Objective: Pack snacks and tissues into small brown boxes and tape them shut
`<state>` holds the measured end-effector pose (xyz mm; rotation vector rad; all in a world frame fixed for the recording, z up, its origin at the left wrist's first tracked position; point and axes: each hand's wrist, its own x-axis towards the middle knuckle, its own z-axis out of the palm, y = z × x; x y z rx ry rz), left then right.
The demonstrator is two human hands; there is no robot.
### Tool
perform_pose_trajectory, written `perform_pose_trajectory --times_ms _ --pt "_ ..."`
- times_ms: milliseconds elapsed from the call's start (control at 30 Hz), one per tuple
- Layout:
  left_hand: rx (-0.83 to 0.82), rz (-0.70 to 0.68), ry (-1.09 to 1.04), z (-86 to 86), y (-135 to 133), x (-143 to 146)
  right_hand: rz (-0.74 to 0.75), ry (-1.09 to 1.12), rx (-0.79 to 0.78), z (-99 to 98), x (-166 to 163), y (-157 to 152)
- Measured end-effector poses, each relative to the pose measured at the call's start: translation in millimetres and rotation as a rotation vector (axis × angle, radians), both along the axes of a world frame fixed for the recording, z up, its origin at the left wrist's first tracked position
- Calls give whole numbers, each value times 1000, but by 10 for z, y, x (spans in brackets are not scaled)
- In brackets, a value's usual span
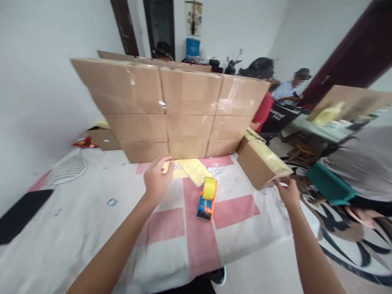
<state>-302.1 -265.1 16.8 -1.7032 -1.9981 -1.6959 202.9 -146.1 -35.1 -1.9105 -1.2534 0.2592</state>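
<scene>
My left hand (157,179) hovers above the cloth with its fingers loosely curved and a gap between thumb and forefinger; nothing shows in it. Just past it lies a yellow dotted card (195,170). At the right, my right hand (288,192) pinches the near corner of a cardboard box (255,167) with yellow film along its top. Between my hands sits a tape dispenser (206,200) with a roll of yellow tape. Beyond stands a wall of taped cardboard boxes (190,96), three across and three high.
A white and pink cloth (165,241) covers the work surface. A black flat item (24,214) and a striped cap-like piece (67,169) lie at the left, near another open carton (105,139). A person in grey (364,163) sits at the right; others are behind the boxes.
</scene>
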Motion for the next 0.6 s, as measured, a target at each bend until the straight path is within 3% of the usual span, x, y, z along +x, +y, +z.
perform_pose_trajectory --times_ms 100,167,200,267,333,367,500,533,600 --pt "-107 273 18 -424 -548 -1091 -166 -89 -21 223 -509 183" --pt "-137 395 -1 -577 -850 -1736 -196 -154 23 396 -1015 185" --pt "-137 449 -23 -599 -955 -2031 -161 -188 66 482 -1335 139" --pt "-125 534 -83 -550 -1024 -2569 46 -234 187 616 -2128 -41" --pt "-112 560 -156 -421 -870 -3031 592 -215 353 655 -3117 -286" --pt "-108 550 -194 -344 -713 -3227 785 -210 382 631 -3666 -401" --pt "-125 415 -310 -82 184 -3730 1359 -115 331 384 -5895 -514" --pt "-132 366 -325 -39 403 -3793 1427 -19 274 335 -6383 -431" --pt "-143 266 -345 19 764 -3876 1341 142 203 292 -7189 -170"
